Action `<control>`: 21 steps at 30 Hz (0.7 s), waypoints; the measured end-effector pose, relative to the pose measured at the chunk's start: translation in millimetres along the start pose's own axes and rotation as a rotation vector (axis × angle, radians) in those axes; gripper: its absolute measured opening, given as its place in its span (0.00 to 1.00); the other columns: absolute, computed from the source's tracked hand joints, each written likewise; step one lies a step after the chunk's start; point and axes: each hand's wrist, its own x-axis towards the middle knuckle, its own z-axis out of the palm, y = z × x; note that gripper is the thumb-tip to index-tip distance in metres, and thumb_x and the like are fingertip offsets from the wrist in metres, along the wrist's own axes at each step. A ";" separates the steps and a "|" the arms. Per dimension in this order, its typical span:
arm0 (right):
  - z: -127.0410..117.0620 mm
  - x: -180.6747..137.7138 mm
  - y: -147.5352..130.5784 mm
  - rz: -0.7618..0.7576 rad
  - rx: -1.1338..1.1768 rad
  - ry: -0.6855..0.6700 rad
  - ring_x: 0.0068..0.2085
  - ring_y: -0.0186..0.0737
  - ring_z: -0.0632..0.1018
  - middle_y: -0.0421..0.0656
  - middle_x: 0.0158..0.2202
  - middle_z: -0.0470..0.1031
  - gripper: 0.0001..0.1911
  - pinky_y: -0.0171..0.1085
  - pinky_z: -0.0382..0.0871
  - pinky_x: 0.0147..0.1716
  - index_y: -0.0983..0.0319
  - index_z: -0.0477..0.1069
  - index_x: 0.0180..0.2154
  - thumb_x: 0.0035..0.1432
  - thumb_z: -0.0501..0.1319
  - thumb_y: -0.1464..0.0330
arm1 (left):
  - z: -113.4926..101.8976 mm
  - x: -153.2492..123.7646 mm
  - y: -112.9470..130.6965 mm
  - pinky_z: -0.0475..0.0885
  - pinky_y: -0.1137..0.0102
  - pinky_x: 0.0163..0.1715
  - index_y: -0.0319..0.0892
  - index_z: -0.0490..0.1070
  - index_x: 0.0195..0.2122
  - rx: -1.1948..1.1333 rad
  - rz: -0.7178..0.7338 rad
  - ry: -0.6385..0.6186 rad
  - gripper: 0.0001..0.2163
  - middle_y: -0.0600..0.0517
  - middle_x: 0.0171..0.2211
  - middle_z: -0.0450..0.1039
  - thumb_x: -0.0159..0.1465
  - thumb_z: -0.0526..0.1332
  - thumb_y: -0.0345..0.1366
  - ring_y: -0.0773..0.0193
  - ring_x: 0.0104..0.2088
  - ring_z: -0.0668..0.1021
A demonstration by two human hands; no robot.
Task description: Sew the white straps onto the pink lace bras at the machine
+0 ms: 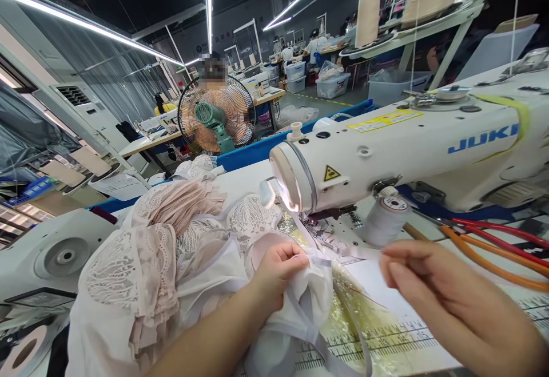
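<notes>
My left hand (278, 268) is closed, thumb and finger pinching the edge of a pale bra (315, 288) whose white cloth and grey-lilac edging hang below. To its right, my right hand (446, 297) is raised with fingertips pressed together; a blurred, pale strip seems to run towards it, but what it holds cannot be made out. Ahead of both hands is the lit head of a white sewing machine (291, 177). A heap of lace-cupped bras (124, 268) lies left of my left hand, some of it behind my forearm.
A thread cone (386, 219) stands beneath the machine arm. Orange-handled scissors (493, 254) and a red-handled tool (497, 229) lie at right. Ruler markings (386, 337) run along the near table edge. Beyond the table are a large fan (217, 114) and people at other machines.
</notes>
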 end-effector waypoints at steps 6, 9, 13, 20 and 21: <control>27.4 7.7 -10.9 -0.262 0.071 -0.305 0.32 0.37 0.73 0.43 0.32 0.71 0.09 0.34 0.69 0.29 0.58 0.65 0.35 0.59 0.48 0.73 | 0.0 -1.0 -0.4 0.53 0.74 0.21 0.36 0.66 0.22 -0.012 -0.007 -0.032 0.15 0.55 0.18 0.65 0.41 0.69 0.41 0.73 0.18 0.63; 36.8 7.7 -8.6 -0.246 0.035 -0.343 0.30 0.37 0.71 0.43 0.32 0.68 0.11 0.35 0.67 0.28 0.59 0.66 0.34 0.60 0.47 0.74 | -0.9 -0.6 -0.7 0.54 0.74 0.21 0.36 0.67 0.22 -0.037 -0.019 -0.052 0.15 0.55 0.18 0.65 0.41 0.69 0.40 0.73 0.19 0.63; 38.3 8.2 -8.3 -0.248 -0.047 -0.362 0.25 0.36 0.68 0.41 0.26 0.64 0.11 0.34 0.63 0.23 0.59 0.67 0.32 0.60 0.47 0.71 | -1.2 -0.4 0.0 0.52 0.74 0.20 0.36 0.67 0.21 -0.063 -0.038 -0.063 0.14 0.55 0.17 0.64 0.41 0.69 0.40 0.73 0.18 0.62; 35.3 7.8 -10.9 -0.276 -0.101 -0.347 0.23 0.34 0.67 0.40 0.23 0.62 0.12 0.33 0.59 0.20 0.60 0.65 0.26 0.60 0.48 0.70 | -0.8 -0.3 0.7 0.50 0.74 0.19 0.36 0.67 0.20 -0.071 -0.030 -0.068 0.13 0.56 0.16 0.63 0.42 0.68 0.38 0.74 0.17 0.62; 35.3 7.7 -11.2 -0.279 -0.108 -0.345 0.23 0.34 0.66 0.39 0.23 0.62 0.13 0.32 0.58 0.20 0.60 0.65 0.25 0.60 0.48 0.70 | -0.8 -0.3 0.7 0.50 0.74 0.19 0.36 0.67 0.20 -0.067 -0.029 -0.065 0.13 0.56 0.16 0.63 0.42 0.68 0.39 0.74 0.17 0.62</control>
